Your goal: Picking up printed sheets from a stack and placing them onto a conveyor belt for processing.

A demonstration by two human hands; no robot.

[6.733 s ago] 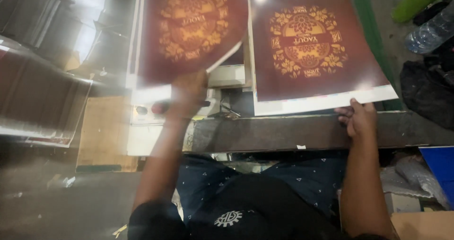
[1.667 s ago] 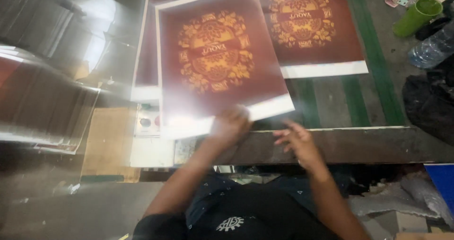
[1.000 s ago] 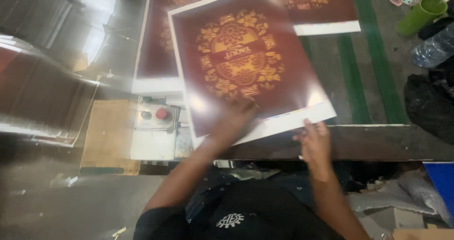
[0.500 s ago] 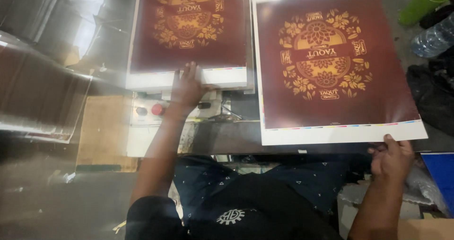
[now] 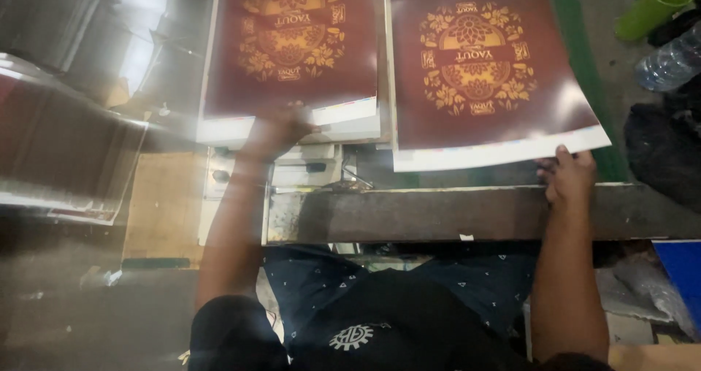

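Two large printed sheets lie in front of you, side by side and nearly touching along their inner edges. Each is a tall rectangle of dark maroon with a gold floral emblem in the middle and a white margin along the edge nearest you; both emblems face away from you. Your left hand (image 5: 274, 131) rests flat, fingers spread, on the near white margin of the left sheet (image 5: 292, 46), which tops a stack of similar sheets whose pale edges show just beneath it — the hand is blurred, so you cannot tell whether any finger curls under the paper. Your right hand (image 5: 568, 175) grips the near right corner of the right sheet (image 5: 485, 64), thumb on top of the white margin and fingers tucked below the edge, so that corner sits slightly lifted off the green-striped table (image 5: 584, 71). Below the left stack is a small pale control box (image 5: 241, 174) with two dark round buttons you can count on its face. A long dark metal bar (image 5: 453, 214) runs across between you and the sheets. At the far right stand one lime-green cup (image 5: 652, 7) and, just beside it, one clear plastic bottle (image 5: 672, 63) lying tilted, with a black bag (image 5: 668, 152) nearer to you. A blue panel (image 5: 683, 269) shows at the lower right — one only. To your left, shiny curved metal (image 5: 66, 144) reflects a maroon patch.
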